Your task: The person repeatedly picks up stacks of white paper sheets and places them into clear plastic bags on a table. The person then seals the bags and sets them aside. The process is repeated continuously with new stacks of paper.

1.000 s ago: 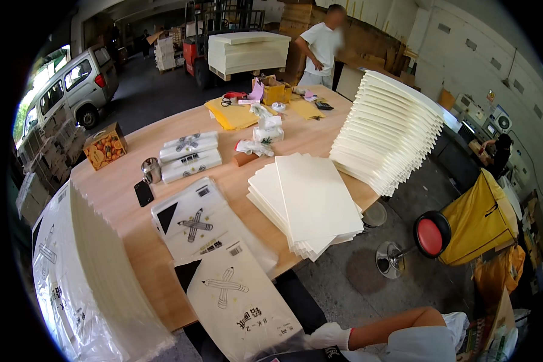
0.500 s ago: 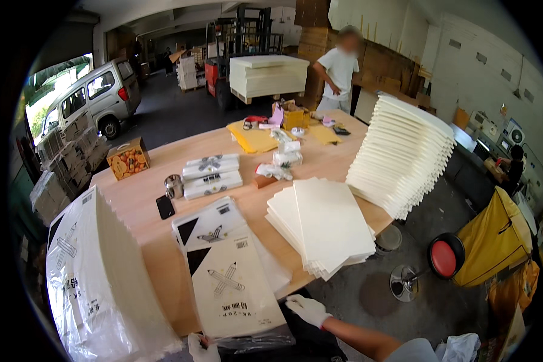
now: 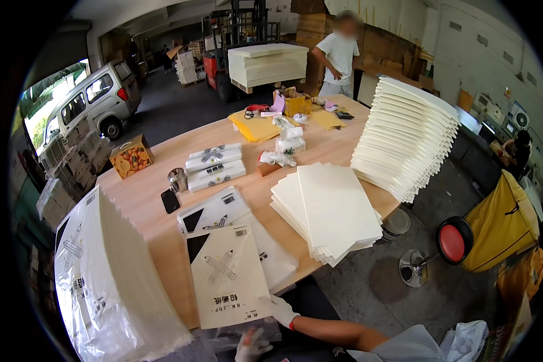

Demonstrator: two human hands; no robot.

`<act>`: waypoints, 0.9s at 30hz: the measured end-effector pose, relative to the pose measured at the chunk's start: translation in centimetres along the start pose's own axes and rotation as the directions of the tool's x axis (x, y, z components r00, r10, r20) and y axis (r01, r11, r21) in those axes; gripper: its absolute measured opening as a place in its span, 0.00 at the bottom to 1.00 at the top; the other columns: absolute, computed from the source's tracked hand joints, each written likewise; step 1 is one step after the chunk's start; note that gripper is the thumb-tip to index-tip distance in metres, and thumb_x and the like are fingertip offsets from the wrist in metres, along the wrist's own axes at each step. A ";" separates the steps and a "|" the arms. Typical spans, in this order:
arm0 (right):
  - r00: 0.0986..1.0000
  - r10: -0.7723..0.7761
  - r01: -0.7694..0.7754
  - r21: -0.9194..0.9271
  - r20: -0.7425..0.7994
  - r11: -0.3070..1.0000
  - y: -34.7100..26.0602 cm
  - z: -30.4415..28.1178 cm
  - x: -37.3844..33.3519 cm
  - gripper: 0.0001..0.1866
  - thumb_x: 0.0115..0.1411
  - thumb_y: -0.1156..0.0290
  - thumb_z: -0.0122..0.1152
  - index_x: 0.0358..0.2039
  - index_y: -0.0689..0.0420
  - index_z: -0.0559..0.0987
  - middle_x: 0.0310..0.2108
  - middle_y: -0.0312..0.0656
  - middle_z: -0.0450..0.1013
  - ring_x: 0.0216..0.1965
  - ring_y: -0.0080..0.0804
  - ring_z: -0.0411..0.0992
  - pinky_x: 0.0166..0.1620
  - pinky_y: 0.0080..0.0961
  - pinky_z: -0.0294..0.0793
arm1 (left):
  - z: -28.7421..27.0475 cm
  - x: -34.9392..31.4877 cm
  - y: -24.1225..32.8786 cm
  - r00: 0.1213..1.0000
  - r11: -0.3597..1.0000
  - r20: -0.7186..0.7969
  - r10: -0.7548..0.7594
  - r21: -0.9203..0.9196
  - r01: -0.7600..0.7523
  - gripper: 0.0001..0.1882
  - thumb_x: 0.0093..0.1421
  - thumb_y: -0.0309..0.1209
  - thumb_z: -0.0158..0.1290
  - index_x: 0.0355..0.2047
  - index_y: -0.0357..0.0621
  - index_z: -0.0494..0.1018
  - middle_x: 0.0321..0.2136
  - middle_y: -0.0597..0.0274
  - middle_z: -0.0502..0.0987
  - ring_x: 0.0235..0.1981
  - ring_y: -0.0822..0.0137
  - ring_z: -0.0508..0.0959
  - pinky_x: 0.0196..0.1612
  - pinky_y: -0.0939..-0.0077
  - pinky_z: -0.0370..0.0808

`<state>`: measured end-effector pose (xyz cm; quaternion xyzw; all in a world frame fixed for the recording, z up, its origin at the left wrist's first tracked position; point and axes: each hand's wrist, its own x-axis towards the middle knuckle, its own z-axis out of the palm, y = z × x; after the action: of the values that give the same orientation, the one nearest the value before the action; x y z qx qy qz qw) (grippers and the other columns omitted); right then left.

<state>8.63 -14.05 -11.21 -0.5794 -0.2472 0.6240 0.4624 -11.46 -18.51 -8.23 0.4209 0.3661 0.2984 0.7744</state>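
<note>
A pack of white paper in a clear printed bag (image 3: 226, 274), with crossed pencils and a black corner, lies at the table's near edge. Its loose clear flap (image 3: 247, 333) hangs toward me. My right hand (image 3: 282, 312), in a white glove, grips the pack's lower right corner. Below the flap is my left hand (image 3: 251, 346), gloved with some fingertips bare; its fingers are smeared by motion. Under the pack's far end lie printed plastic bags (image 3: 238, 208). A tall stack of filled packs (image 3: 111, 283) stands at the left, and loose white sheets (image 3: 338, 208) lie at the right.
A tall fanned paper stack (image 3: 404, 142) stands at the table's right edge. Farther back are a phone (image 3: 170, 201), a metal tin (image 3: 177, 180), rolled bags (image 3: 216, 175) and an orange-printed box (image 3: 131, 158). A stool (image 3: 452, 243) stands on the right; a person (image 3: 339, 57) is beyond the table.
My right hand has moved up and left onto the pack's corner. My left hand has shifted right, below the flap. The pack sits slightly farther left over the bags.
</note>
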 end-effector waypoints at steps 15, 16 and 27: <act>0.763 0.537 -0.200 -0.657 0.361 0.726 -2.3 -11.7 -5.6 0.21 0.55 0.56 0.59 0.45 0.56 0.75 0.25 0.36 0.75 0.15 0.17 0.63 0.17 0.16 0.62 | -10.9 -0.4 -1.5 0.690 0.939 -0.715 0.113 -0.151 -0.309 0.09 0.62 0.29 0.44 0.41 0.38 0.67 0.29 0.62 0.73 0.28 0.69 0.72 0.31 0.75 0.74; 0.813 0.523 -0.207 -0.714 0.254 0.669 -3.5 -11.4 -5.8 0.21 0.56 0.55 0.58 0.44 0.55 0.76 0.25 0.37 0.75 0.16 0.17 0.64 0.18 0.17 0.63 | -12.7 0.1 -3.1 0.759 0.965 -0.651 0.001 -0.198 -0.172 0.09 0.61 0.29 0.47 0.41 0.39 0.69 0.31 0.61 0.74 0.29 0.69 0.74 0.32 0.76 0.73; 0.933 0.206 -0.264 0.171 0.295 0.949 1.9 -1.9 -0.3 0.16 0.64 0.66 0.48 0.51 0.58 0.69 0.40 0.38 0.72 0.38 0.23 0.72 0.41 0.19 0.72 | 2.1 -0.5 17.7 0.808 0.441 -0.228 0.543 0.896 -0.043 0.16 0.57 0.40 0.54 0.24 0.43 0.64 0.16 0.51 0.67 0.19 0.50 0.69 0.23 0.66 0.66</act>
<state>9.84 -15.59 -13.04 -0.4618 -0.1705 0.7713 0.4035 -12.77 -11.55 8.16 0.7172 0.5636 0.3059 0.2728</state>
